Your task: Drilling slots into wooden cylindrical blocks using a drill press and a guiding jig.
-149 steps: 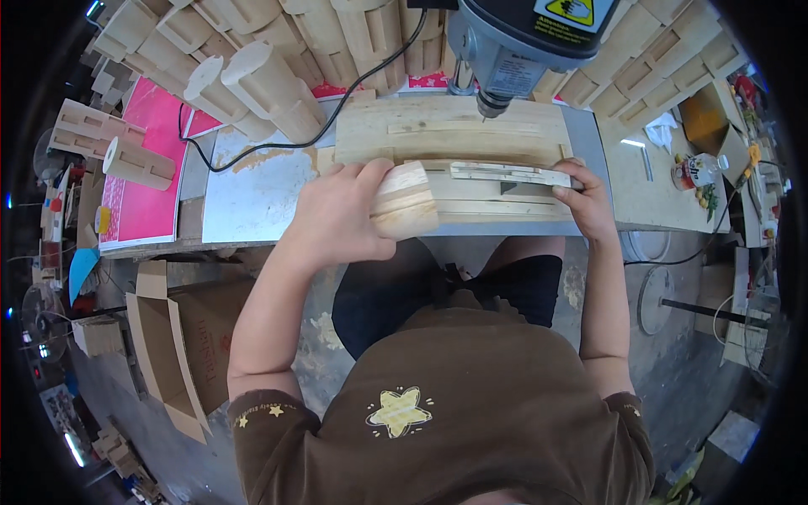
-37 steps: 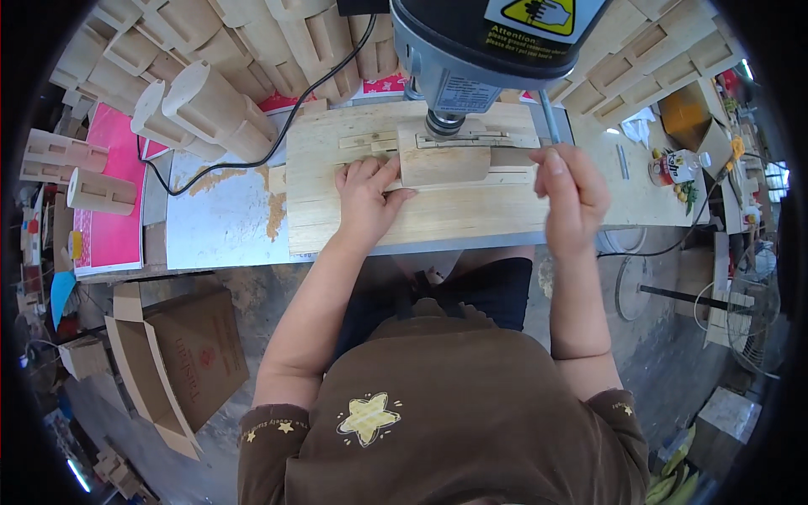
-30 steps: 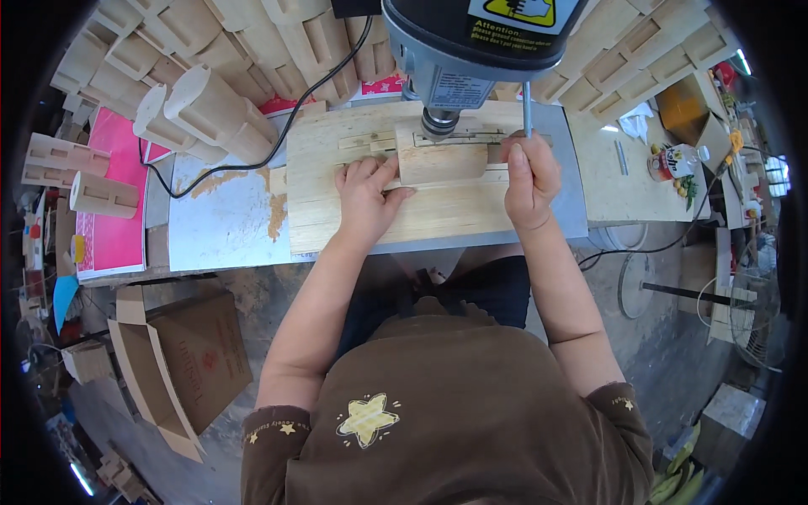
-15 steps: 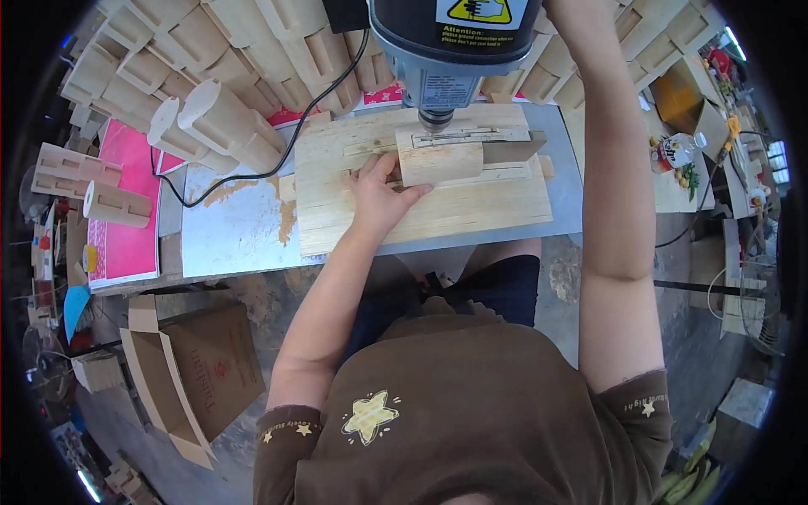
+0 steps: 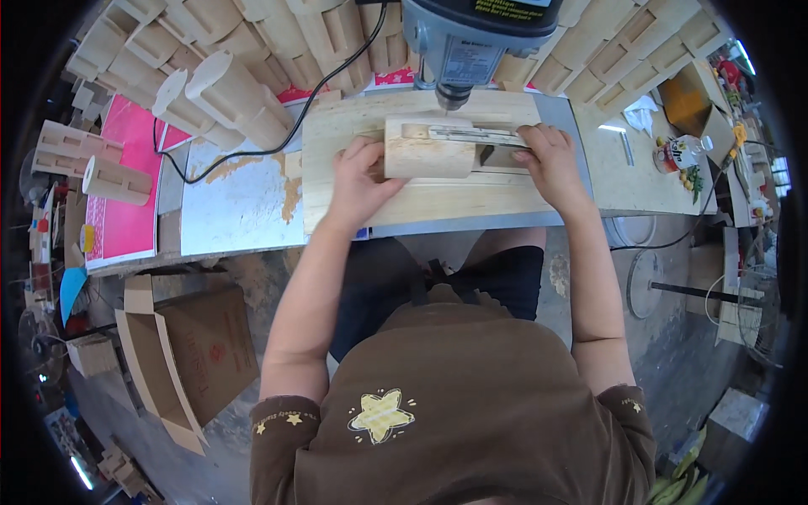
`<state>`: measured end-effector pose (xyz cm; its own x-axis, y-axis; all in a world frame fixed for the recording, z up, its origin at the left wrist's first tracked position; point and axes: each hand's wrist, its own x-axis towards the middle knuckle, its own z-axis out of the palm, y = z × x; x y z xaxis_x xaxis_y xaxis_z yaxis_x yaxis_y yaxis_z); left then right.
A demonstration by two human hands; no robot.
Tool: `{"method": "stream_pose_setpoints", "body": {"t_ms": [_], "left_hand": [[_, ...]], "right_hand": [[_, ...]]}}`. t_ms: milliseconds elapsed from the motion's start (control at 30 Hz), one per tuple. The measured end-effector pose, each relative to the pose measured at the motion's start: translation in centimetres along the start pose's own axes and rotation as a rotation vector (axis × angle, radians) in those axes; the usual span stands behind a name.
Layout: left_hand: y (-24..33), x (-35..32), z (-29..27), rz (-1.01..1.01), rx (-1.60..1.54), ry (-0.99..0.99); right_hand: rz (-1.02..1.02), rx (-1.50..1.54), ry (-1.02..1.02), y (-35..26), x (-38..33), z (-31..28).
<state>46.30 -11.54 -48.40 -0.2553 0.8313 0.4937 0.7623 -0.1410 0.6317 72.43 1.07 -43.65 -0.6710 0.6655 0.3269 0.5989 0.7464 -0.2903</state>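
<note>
Head cam: L hand (image 5: 355, 181) grips wood block (image 5: 427, 158), R hand (image 5: 555, 162) pinches slim strip (image 5: 475, 135), both hands nr drill (image 5: 461, 52).

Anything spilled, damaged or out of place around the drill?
Yes: irregular tan patches on the white board, left of the wooden base. They break up its otherwise pale surface; sawdust or wear, I can't tell which.

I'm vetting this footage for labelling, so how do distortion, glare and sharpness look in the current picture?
Head view: fisheye, with black left and right rims; head view: a light tube shows as a bright streak at lower left; head view: the left hand, right hand and wooden cylinder look fairly sharp; head view: clutter near the rims looks softer.
</note>
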Motion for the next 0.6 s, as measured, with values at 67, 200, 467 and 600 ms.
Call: {"method": "stream_pose_setpoints", "body": {"t_ms": [67,200,467,600], "left_hand": [[0.3,-0.9,-3.3,-0.055,-0.263,-0.094],[-2.1,-3.9,-9.1,-0.191,-0.344,-0.107],[2.8,-4.2,-10.6,-0.961,-0.866,0.095],[3.2,-4.7,-8.6,-0.999,-0.628,0.019]], "right_hand": [[-0.085,-0.002,0.044,0.0,-0.7,-0.3],[-0.093,0.030,0.035,-0.9,-2.3,-0.9],[-0.123,0.083,0.001,-3.9,-3.2,-0.5],[-0.127,0.076,0.008,-4.3,-3.0,-0.6]]}}
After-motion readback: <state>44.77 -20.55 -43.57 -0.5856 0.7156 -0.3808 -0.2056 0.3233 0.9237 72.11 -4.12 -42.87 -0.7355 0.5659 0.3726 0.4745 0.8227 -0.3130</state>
